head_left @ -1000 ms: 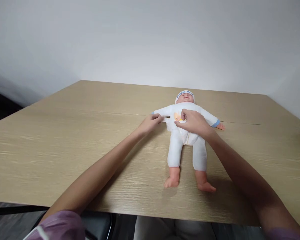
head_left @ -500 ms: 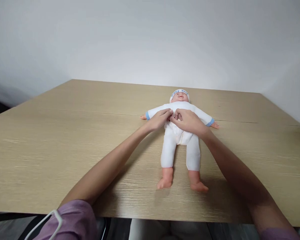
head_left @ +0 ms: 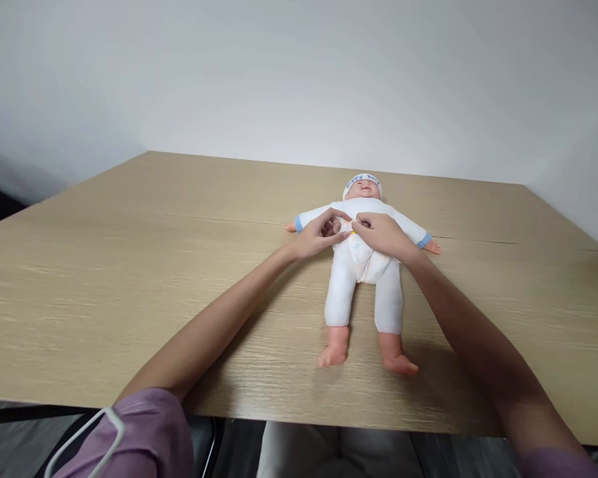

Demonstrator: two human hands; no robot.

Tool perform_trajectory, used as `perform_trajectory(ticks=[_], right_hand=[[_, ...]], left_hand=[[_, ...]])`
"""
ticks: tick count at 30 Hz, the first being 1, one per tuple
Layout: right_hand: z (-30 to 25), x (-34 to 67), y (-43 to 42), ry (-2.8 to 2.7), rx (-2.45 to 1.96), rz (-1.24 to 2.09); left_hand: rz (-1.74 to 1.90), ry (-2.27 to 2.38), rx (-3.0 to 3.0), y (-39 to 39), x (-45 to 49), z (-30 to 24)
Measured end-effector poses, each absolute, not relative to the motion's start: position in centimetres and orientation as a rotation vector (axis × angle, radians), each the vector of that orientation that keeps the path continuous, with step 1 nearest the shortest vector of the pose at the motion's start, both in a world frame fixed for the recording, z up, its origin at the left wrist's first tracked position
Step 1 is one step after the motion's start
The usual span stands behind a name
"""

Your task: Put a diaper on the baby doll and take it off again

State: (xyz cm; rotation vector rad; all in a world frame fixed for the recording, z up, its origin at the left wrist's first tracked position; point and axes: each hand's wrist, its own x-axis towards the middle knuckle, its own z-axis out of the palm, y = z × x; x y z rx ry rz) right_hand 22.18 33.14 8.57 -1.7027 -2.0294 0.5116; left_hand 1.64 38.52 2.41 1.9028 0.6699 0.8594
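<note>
A baby doll [head_left: 339, 292] lies on its back on the wooden table [head_left: 129, 279], feet towards me and arms spread. It wears a white suit with blue cuffs, a lettered cap and a white diaper [head_left: 359, 255] round its hips. My left hand [head_left: 325, 232] rests at the left of the diaper's waist, thumb and forefinger apart, the other fingers curled. On the right of the waist, my right hand [head_left: 379, 232] pinches the diaper's front edge. Between the two hands shows a small orange-yellow patch.
Behind the table rises a pale wall [head_left: 299, 79]. The table's front edge runs just in front of my lap [head_left: 299, 451]. A thin seam crosses the tabletop at the height of the doll's arms.
My left thumb and forefinger have spread apart, and the hands now sit slightly further apart. More of the diaper front and its orange-yellow patch shows. The view has shifted a little.
</note>
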Motion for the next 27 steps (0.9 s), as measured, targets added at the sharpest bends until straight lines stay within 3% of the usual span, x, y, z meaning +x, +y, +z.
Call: perform_trajectory(ticks=[11,20,27], right_hand=[[8.3,22.9,33.4,-2.006,-1.600,0.609],[7.7,23.0,33.6,-1.964,-1.552,0.479],[9.0,22.8,31.1,-1.788,-1.392,0.425]], left_hand=[[0.905,0.636,1.813,39.2,1.7,0.5],[0.931,0.649,1.791,39.0,1.8,0.2],[1.052,0.816,1.879,36.7,1.5,2.7]])
